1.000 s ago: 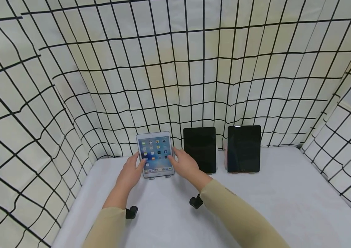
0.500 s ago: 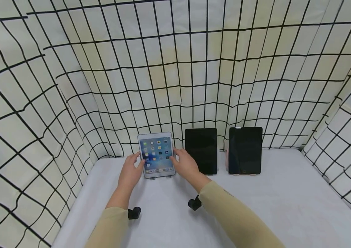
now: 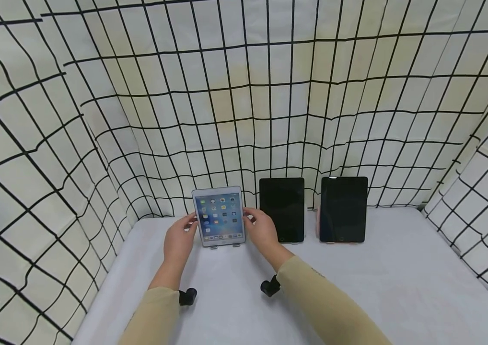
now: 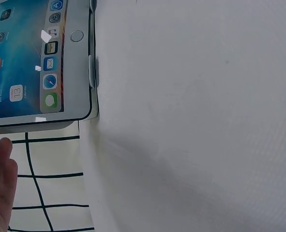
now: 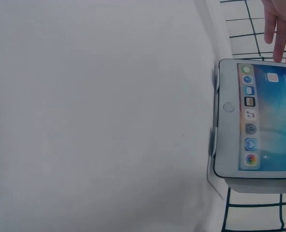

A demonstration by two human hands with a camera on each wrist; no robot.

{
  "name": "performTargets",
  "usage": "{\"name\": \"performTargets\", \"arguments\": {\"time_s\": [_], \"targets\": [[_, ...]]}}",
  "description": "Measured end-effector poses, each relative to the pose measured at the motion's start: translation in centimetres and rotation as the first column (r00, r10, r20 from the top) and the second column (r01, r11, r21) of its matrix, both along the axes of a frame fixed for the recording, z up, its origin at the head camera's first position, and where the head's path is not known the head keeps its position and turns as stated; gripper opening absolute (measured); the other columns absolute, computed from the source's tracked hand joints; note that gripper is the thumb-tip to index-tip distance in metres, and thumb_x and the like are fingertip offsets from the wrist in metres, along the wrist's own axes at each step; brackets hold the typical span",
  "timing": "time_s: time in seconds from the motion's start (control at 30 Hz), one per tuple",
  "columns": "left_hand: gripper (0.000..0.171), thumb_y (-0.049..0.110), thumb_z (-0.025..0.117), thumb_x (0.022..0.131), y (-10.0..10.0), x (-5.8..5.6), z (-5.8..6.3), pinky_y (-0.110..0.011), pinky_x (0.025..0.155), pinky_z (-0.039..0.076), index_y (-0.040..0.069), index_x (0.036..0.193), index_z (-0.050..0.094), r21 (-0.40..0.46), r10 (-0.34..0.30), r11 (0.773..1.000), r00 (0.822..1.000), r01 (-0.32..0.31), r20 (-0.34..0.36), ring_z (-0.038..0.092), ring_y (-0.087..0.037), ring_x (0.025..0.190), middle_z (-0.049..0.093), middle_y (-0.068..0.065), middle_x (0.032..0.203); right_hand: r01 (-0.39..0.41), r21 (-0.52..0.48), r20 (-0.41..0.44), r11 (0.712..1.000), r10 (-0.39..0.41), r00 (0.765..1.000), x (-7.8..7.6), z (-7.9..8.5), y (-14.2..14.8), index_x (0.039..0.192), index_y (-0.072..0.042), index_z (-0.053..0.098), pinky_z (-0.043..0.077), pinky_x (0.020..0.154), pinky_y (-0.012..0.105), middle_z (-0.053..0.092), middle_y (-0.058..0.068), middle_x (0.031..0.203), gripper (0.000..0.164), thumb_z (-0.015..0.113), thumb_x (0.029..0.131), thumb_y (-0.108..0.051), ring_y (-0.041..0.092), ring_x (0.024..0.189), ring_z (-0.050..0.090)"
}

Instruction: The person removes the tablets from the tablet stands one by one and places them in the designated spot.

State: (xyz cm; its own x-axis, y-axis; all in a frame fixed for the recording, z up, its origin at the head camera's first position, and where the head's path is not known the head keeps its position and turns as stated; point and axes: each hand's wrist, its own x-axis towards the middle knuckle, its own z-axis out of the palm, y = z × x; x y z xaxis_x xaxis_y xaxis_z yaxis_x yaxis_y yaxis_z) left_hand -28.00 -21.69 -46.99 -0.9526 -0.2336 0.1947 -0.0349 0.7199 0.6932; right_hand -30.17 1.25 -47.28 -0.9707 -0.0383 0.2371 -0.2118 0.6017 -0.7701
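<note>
A white-framed tablet [image 3: 218, 216] with a lit screen of app icons leans upright on a stand on the white-covered table. My left hand [image 3: 178, 239] holds its left side edge, thumb and fingertips close together there. On the opposite edge, the thumb and fingers of my right hand [image 3: 262, 235] grip it. Part of the hold lies behind the tablet, out of sight. In the left wrist view, my left hand [image 4: 0, 186] has its outer fingers loosely extended beside the tablet [image 4: 75, 72]. The right wrist view shows the home button end of the tablet [image 5: 227, 140] seated against small stand hooks.
Two more tablets with dark screens stand to the right: a black one [image 3: 282, 211] close by my right hand, and another black one [image 3: 343, 209] on a pinkish stand. A white curtain with black grid lines [image 3: 278, 96] rises behind the table [image 3: 356, 292] and along both sides.
Both thumbs have slid from the front of the lit tablet out to its side edges. Its top edge now sits slightly lower in the head view. The dark tablets have stayed put.
</note>
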Motion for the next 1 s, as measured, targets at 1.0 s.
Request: {"name": "performTargets", "arguments": {"time_s": [1.0], "targets": [[0.046, 0.015, 0.062, 0.099, 0.55, 0.11, 0.03, -0.042, 0.089, 0.054, 0.021, 0.143, 0.055, 0.128, 0.021, 0.992, 0.999, -0.016, -0.036, 0.064, -0.026, 0.113, 0.069, -0.008, 0.120, 0.056, -0.223, 0.038, 0.973, -0.049, 0.998, -0.21, -0.71, -0.80, 0.135, -0.022, 0.064, 0.055, 0.088, 0.036, 0.069, 0.001, 0.115, 0.038, 0.065, 0.097, -0.017, 0.019, 0.106, 0.063]]}}
